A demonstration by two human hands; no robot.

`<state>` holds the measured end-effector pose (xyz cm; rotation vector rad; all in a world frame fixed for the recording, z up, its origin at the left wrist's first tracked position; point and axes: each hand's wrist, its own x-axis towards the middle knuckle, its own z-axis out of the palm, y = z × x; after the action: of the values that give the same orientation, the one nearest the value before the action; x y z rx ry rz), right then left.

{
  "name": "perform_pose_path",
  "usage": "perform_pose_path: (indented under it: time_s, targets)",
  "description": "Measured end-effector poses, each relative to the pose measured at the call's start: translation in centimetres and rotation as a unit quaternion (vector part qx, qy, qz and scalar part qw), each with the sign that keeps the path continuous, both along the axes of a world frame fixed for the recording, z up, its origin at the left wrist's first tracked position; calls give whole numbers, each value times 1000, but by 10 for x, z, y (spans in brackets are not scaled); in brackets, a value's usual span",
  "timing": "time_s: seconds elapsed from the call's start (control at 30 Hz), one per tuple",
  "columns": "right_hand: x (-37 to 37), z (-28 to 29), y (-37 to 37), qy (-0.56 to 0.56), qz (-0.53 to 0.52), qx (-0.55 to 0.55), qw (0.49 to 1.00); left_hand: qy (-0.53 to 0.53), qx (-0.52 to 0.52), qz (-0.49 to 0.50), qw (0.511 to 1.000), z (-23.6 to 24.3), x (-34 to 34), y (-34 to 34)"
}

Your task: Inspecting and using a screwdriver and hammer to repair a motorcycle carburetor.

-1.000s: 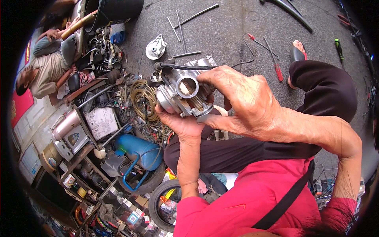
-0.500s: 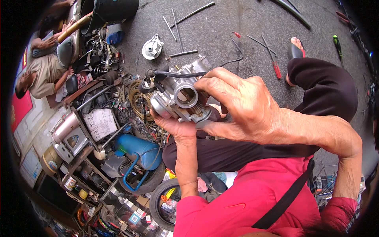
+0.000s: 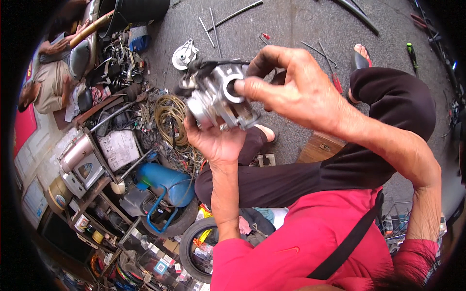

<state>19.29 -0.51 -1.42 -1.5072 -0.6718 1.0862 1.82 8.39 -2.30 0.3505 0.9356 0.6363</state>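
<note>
Right hand (image 3: pixel 306 87) shifted, thumb now at bore mouth (image 3: pixel 228 94) of carburetor (image 3: pixel 213 99) lying leftward, pinch unclear, left hand (image 3: pixel 218 143) clasping its near side

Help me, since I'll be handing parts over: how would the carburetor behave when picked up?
The carburetor is probably heavy for its size, since it looks like bulky metal. Its body would likely feel stiff, though the black cable at its far side may flop. Its knobbly, uneven outline suggests it could tip when set down.

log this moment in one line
left hand: holds silvery metal part from below | right hand: thumb at its round opening | nearby: coiled tubing
</note>
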Motion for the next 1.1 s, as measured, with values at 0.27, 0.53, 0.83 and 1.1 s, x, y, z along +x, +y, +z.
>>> perform_pose_path:
  time_s: [0.27,0.53,0.83,1.1]
  targets:
    - [2,-25,6,21,9,-81,996,-15,-132,-72,988,8,9,1]
    - [3,-27,2,104,43,-86,990,13,-113,-106,988,6,3,-4]
    - [-5,-29,5,5,47,-68,997,22,-93,-83,992,3,-2,-4]
    - [-20,-10,-4,-108,30,-69,991,-92,-85,16,992,1,-5,-3]
